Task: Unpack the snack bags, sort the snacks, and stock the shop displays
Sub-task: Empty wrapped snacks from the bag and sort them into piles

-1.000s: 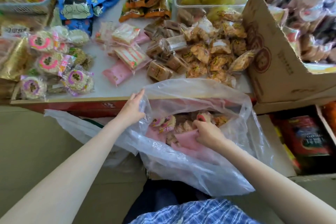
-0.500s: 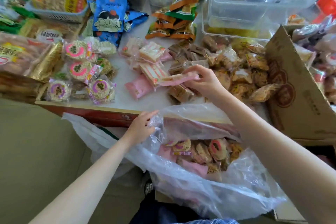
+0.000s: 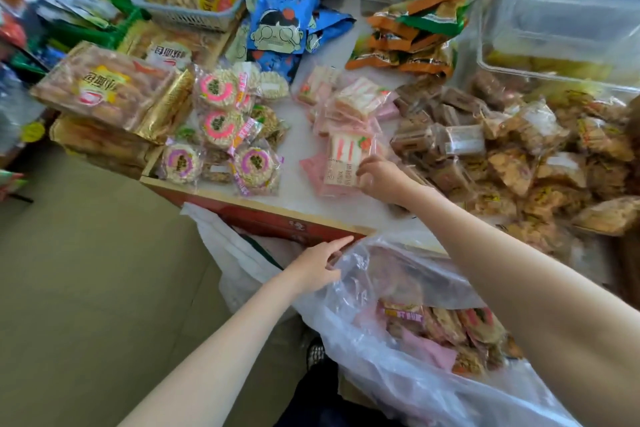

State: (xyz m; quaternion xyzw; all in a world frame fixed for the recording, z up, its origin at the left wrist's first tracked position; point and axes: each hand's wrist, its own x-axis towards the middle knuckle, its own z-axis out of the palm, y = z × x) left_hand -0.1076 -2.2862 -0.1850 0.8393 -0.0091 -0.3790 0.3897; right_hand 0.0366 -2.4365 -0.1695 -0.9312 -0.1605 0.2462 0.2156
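Nearest: clear plastic bag (image 3: 398, 367) low right, mouth open, mixed wrapped snacks (image 3: 450, 326) inside, some pink, some round with pink rings. Left hand (image 3: 317, 265) at bag's near-left rim, fingers nearly straight and close together, index stretched along the red table edge (image 3: 277, 222), fingertips touching bag plastic; thumb hidden, so cannot tell if film is pinched. White bag (image 3: 225, 246) hanging beside and under that hand.

Further out: right hand (image 3: 379, 177) over white tabletop, fingers curled narrow, tips on right edge of a pink-and-white wrapped packet (image 3: 341, 168); looks pinched at the edge, thumb not clearly seen. Packet lying on top of pink packet pile (image 3: 346, 114), touching others below it.

Left of pile: round ring snacks (image 3: 221, 121) in clear wrappers, pink and purple rings, bunched together near table's front-left corner. Right of hand: brown block snacks (image 3: 446, 135) in clear wrap, then heap of golden-brown crisp packets (image 3: 540, 163) spreading to right edge.

Far: blue cartoon bags (image 3: 282, 24) upright-ish behind pink pile; orange-and-green packets (image 3: 415, 28) stacked to their right; clear plastic tubs (image 3: 561, 14) far right; grey basket (image 3: 187, 12) with yellow-red packs far left; large bread packs (image 3: 104, 87) at left table edge, gold foil pack just beside.
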